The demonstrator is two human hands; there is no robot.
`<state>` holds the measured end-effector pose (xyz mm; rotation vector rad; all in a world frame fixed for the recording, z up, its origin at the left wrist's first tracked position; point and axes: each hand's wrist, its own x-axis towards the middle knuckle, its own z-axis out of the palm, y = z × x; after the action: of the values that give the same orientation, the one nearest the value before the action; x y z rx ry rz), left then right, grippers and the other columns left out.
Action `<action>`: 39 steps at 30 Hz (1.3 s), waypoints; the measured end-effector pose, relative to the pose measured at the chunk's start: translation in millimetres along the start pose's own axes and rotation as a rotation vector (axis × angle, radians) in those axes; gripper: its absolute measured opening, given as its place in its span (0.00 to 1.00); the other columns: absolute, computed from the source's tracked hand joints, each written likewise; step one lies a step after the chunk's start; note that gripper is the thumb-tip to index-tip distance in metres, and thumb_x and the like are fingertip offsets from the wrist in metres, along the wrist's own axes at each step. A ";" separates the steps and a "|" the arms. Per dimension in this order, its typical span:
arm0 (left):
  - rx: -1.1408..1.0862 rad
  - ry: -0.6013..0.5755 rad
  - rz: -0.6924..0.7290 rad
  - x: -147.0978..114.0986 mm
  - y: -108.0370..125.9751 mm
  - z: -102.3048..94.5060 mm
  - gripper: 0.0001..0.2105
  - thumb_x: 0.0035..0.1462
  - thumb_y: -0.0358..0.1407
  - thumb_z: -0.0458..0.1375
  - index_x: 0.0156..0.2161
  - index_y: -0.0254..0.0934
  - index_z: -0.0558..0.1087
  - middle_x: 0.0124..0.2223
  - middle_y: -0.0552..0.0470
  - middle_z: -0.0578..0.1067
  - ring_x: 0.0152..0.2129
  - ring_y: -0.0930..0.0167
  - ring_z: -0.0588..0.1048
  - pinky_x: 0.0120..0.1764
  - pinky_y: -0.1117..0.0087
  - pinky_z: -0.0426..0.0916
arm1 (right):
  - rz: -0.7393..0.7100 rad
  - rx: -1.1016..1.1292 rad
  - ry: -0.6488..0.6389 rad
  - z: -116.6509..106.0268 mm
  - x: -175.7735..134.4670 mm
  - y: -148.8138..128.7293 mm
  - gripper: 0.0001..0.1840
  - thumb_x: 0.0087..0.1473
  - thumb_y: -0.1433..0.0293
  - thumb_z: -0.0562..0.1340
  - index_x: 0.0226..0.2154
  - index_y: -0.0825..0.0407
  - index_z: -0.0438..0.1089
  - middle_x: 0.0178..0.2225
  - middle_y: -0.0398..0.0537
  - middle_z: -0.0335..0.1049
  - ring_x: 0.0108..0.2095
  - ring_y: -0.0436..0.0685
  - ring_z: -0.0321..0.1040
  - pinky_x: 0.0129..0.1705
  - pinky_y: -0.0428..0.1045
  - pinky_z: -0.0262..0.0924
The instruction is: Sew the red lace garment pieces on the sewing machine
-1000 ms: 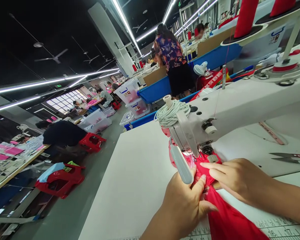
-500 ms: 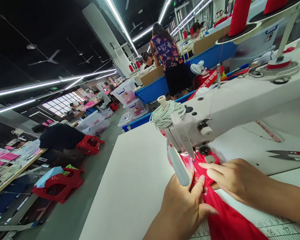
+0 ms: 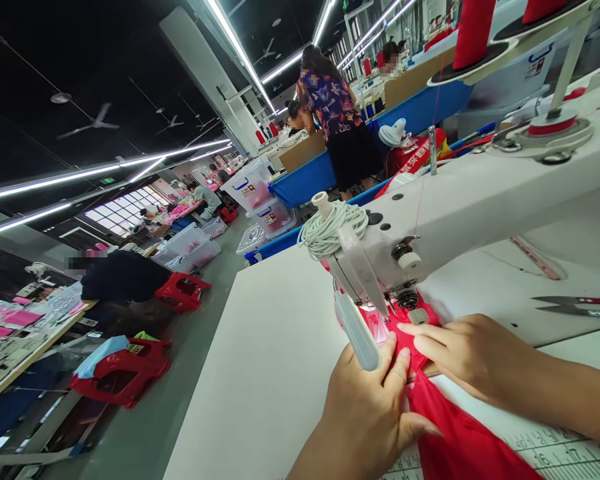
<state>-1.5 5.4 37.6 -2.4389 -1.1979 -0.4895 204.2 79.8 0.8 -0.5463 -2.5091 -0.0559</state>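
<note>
Red fabric point(image 3: 463, 427) runs from the lower edge of the view up under the head of a white sewing machine point(image 3: 473, 207). My left hand point(image 3: 365, 407) lies on the fabric just in front of the needle area, its fingers stretched and its thumb out to the side. On the right of the cloth, my right hand point(image 3: 465, 353) presses down with extended fingertips; its thumb is hidden. A grey lever-shaped part point(image 3: 359, 333) hangs from the machine, partly in front of my left fingers. The fabric's far end is hidden beneath the machine head.
Thread snips point(image 3: 580, 307) lie on the right of the white table point(image 3: 245, 360). Printed ruler markings point(image 3: 555, 453) show along the front. Red thread cones point(image 3: 473, 33) stand above the machine. Beyond are red stools point(image 3: 123, 373), plastic bins point(image 3: 250, 183) and several people at work.
The view has shifted slightly. Both hands stay at nearly the same spot on the red fabric. Behind the machine, the standing person's arm has moved a little.
</note>
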 end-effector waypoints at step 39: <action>0.142 -0.071 -0.048 -3.9 7.2 6.8 0.40 0.66 0.56 0.29 0.52 0.30 0.75 0.52 0.42 0.77 0.43 0.58 0.76 0.46 0.58 0.68 | 0.048 -0.002 -0.069 1.9 9.0 10.5 0.05 0.56 0.75 0.56 0.34 0.52 0.66 0.20 0.41 0.66 0.18 0.52 0.61 0.22 0.50 0.38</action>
<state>3.0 1.9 28.6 -2.3295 -1.2767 -0.3225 200.6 93.1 3.3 -0.6193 -2.5619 -0.0214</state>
